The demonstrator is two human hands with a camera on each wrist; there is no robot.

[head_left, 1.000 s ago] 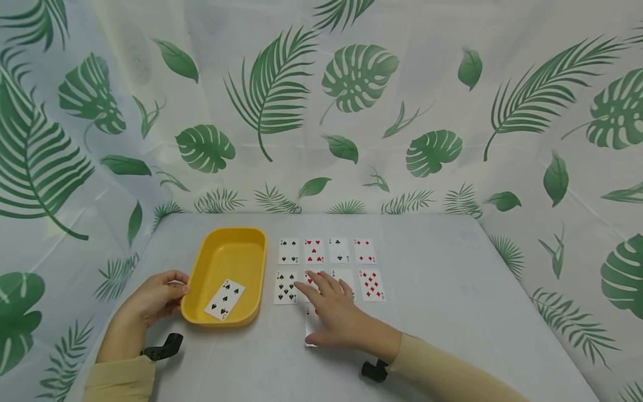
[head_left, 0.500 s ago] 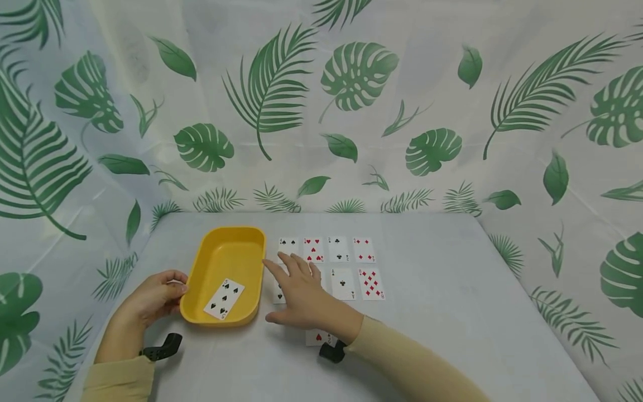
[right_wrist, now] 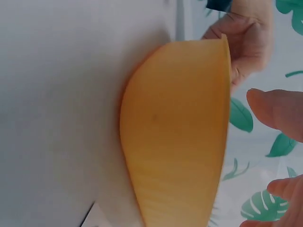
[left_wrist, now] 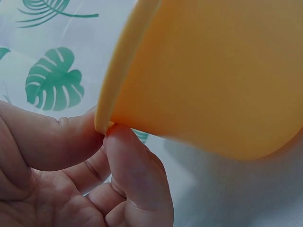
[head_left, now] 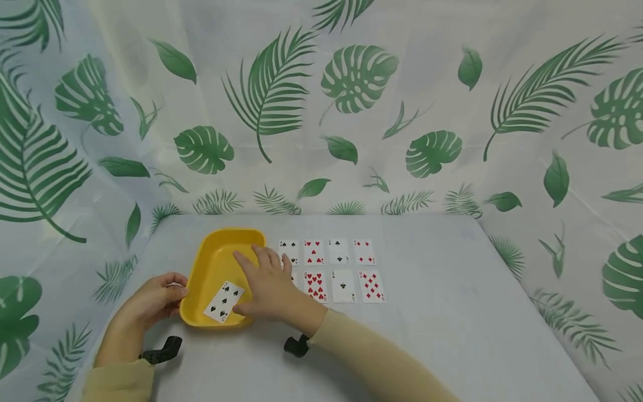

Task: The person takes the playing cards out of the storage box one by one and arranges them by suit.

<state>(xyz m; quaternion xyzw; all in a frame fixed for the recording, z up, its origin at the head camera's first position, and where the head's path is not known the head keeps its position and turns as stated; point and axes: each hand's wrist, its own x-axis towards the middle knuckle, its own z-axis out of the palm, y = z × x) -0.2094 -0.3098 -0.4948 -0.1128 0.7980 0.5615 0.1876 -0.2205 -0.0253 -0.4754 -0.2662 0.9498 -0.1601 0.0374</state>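
My left hand (head_left: 158, 298) pinches the left rim of a yellow plastic tray (head_left: 198, 273) between thumb and finger; the left wrist view shows the grip at the tray's rim (left_wrist: 111, 90). Inside the tray lies a five of spades (head_left: 224, 301), face up. My right hand (head_left: 273, 287) is over the tray's right side, fingers spread, with nothing seen between them. In the right wrist view its thumb (right_wrist: 279, 113) is apart from the tray's rim. Right of the tray, two rows of playing cards lie face up, including an ace of clubs (head_left: 344, 286) and a five of hearts (head_left: 313, 252).
Other cards in the rows include a two of clubs (head_left: 339, 251), a four of diamonds (head_left: 364, 252) and an eight of diamonds (head_left: 372, 286). My right hand partly covers the leftmost cards. A leaf-patterned cloth (head_left: 372, 184) rises behind the white table (head_left: 442, 312).
My right hand has moved left from above the cards to over the tray's right side. The heart card in front of the rows is now hidden by my arm. My left hand stays put.
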